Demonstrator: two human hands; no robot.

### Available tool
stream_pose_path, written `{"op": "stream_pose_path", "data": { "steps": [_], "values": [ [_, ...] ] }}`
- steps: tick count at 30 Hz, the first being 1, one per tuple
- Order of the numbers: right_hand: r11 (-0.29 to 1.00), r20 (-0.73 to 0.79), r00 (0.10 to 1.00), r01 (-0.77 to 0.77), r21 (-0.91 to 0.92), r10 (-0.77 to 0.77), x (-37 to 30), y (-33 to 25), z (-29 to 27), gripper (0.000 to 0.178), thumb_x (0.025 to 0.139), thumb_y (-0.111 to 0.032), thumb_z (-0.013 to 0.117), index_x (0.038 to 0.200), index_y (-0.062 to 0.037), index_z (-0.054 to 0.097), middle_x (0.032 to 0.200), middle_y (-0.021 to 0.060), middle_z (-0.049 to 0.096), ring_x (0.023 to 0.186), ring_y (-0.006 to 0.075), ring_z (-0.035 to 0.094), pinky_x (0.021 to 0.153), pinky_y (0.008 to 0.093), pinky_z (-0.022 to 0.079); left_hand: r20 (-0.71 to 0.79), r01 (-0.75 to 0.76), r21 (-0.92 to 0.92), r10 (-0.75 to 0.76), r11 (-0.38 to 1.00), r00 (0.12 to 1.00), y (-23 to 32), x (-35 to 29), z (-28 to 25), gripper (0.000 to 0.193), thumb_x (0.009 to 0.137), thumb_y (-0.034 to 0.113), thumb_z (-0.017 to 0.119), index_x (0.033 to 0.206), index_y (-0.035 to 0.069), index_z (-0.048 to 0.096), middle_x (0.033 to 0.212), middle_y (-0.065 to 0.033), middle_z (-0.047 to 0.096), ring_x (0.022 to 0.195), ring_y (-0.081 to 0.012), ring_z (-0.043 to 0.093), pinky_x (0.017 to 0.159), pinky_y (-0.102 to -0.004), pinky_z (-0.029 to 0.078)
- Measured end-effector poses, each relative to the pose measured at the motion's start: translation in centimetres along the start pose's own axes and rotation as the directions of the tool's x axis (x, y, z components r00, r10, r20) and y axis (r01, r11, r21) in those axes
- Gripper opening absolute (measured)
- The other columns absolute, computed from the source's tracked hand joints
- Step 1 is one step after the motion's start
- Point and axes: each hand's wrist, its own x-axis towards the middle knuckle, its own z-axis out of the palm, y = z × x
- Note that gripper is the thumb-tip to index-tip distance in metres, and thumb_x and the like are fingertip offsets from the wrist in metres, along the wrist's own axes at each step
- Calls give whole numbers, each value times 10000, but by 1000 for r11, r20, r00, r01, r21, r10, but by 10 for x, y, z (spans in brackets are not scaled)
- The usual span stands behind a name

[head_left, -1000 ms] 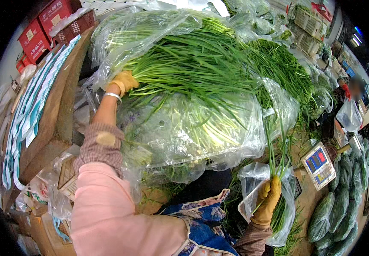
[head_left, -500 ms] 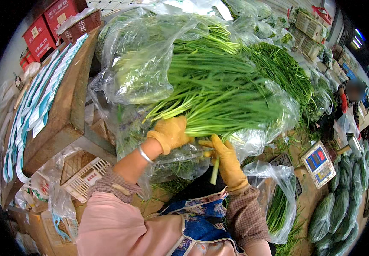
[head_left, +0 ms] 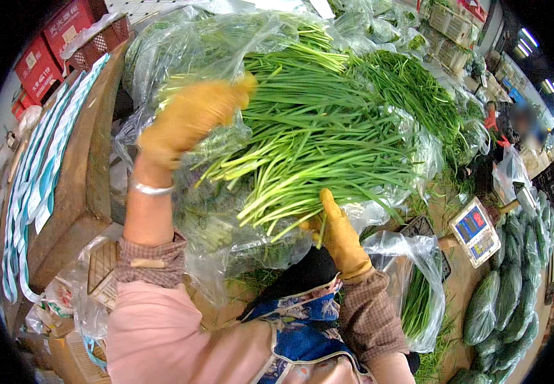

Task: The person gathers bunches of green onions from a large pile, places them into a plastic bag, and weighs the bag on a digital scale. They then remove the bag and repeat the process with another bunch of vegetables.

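A large heap of long green garlic chives (head_left: pixel 328 141) lies in front of me on clear plastic, pale stem ends toward the left and near side. My right hand (head_left: pixel 344 246), in a yellow glove, is at the near edge of the heap, thumb up and fingers partly hidden behind the stems; a few chives pass between them. My left hand (head_left: pixel 194 118), gloved too, is raised over the heap's left side, above a clear plastic bag (head_left: pixel 226 137). Motion smears its fingers, so whether they grip anything does not show.
Blue-and-white ties (head_left: pixel 59 147) hang over a brown table (head_left: pixel 91 166) at left. A scale display (head_left: pixel 475 232) and bagged dark-green vegetables (head_left: pixel 510 288) are at right. Near my right arm lies a bag of chives (head_left: pixel 421 307). Another person (head_left: pixel 526 128) is at far right.
My left hand has left the stem ends and risen to the far left. The near chives lie fanned lower toward me; the thick stalk by my right hand no longer sticks out below it.
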Motion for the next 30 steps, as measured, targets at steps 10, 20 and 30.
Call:
{"op": "stream_pose_path", "data": {
  "steps": [10, 20, 30],
  "values": [
    [946, 87, 987, 101, 307, -134, 3, 0, 21, 557, 843, -492, 600, 1190, -67, 500, 1045, 61, 595, 880, 184, 596, 712, 342, 520, -112, 117, 415, -77, 902, 991, -32, -63, 145, 949, 836, 594, 473, 1324, -172, 198, 927, -308, 577, 769, -401, 621, 632, -437, 515],
    [901, -49, 972, 231, 368, -229, -37, 1, -14, 337, 877, -193, 609, 1155, -5, 575, 1027, 73, 627, 889, 165, 606, 782, 285, 502, 44, -389, 27, 388, 921, 921, 13, -107, 205, 490, 857, 192, 569, 1261, -42, 419, 1104, -247, 548, 947, -360, 597, 780, -375, 497],
    [970, -204, 953, 238, 53, -223, -89, 16, -64, 355, 762, -146, 656, 1081, -8, 581, 885, 37, 632, 743, 119, 584, 617, 249, 464, -298, -249, 360, 364, 899, 882, -56, -53, 115, 286, 868, 275, 535, 738, 22, 564, 698, -194, 573, 663, -383, 543, 581, -463, 419]
  ]
}}
